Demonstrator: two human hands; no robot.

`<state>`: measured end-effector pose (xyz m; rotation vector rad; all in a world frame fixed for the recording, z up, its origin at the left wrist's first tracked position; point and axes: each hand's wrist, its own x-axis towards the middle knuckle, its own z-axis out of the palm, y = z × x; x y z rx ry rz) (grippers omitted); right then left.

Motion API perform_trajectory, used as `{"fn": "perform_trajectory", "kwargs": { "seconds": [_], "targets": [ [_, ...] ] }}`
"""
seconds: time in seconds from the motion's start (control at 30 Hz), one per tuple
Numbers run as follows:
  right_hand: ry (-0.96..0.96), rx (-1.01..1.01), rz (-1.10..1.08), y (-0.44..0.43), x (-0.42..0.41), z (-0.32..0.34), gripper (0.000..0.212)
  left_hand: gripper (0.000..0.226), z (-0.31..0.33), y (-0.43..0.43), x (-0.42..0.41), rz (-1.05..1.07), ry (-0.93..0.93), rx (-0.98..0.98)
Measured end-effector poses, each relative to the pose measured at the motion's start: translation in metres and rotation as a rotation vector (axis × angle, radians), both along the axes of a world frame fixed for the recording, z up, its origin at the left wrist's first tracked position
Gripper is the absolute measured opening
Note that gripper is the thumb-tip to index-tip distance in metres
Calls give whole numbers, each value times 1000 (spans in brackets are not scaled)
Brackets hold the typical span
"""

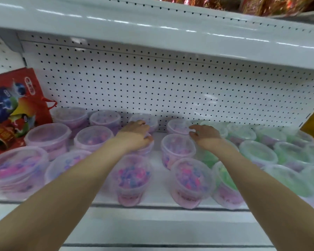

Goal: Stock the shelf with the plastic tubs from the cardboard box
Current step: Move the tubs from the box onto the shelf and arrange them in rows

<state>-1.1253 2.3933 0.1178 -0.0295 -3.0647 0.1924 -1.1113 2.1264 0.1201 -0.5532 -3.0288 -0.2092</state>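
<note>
Now | tubs (pixel 132 180) clear, pink/green inside | left hand (pixel 136 134) fingers grip one | right hand (pixel 205 133) spread open

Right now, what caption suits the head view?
The left hand and right hand reach among pink tubs on the white shelf, green tubs alongside.

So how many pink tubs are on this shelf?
12: four back tubs by the pegboard, four middle tubs, one under the left hand, four front tubs. Another tub beneath the right forearm looks part green; arms may hide more.
</note>
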Motion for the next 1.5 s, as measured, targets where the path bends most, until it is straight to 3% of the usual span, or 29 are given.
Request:
{"fn": "perform_trajectory", "kwargs": {
  "seconds": [0.33,0.53,0.63,0.7,0.77,0.87,0.93,1.1,1.2,1.27,1.33,1.4,1.5],
  "targets": [
    [-9,-148,191,11,-58,-8,39,35,-6,4,-31,68,-24,-87],
    [82,-15,209,7,-44,0,41,39,-3,6,-28,96,-70,-19],
    [96,-70,251,-5,-13,17,35,36,2,5,-16,85,-14,3],
    [-102,-124,287,-16,12,28,45,38,4,1,-4,69,25,-10],
    [-233,-34,341,-28,29,26,65,44,4,-3,9,59,43,1],
    [-182,73,306,-39,34,11,91,44,5,-6,26,48,45,-3],
    [-155,37,251,-43,34,3,96,34,7,-8,35,43,51,23],
    [-85,-43,164,-43,49,-6,89,26,6,-16,60,-17,165,129],
    [89,-104,127,-37,73,-7,61,26,3,-19,82,-111,223,184],
    [218,-118,137,-32,93,-4,47,33,1,-21,96,-151,238,173],
    [288,-91,158,-30,116,-3,44,54,-1,-21,108,-153,205,128],
    [303,5,181,-31,138,-4,56,74,-4,-21,119,-139,153,95],
    [289,120,205,-32,165,-8,70,84,-11,-25,130,-140,108,63]
  ]
}}
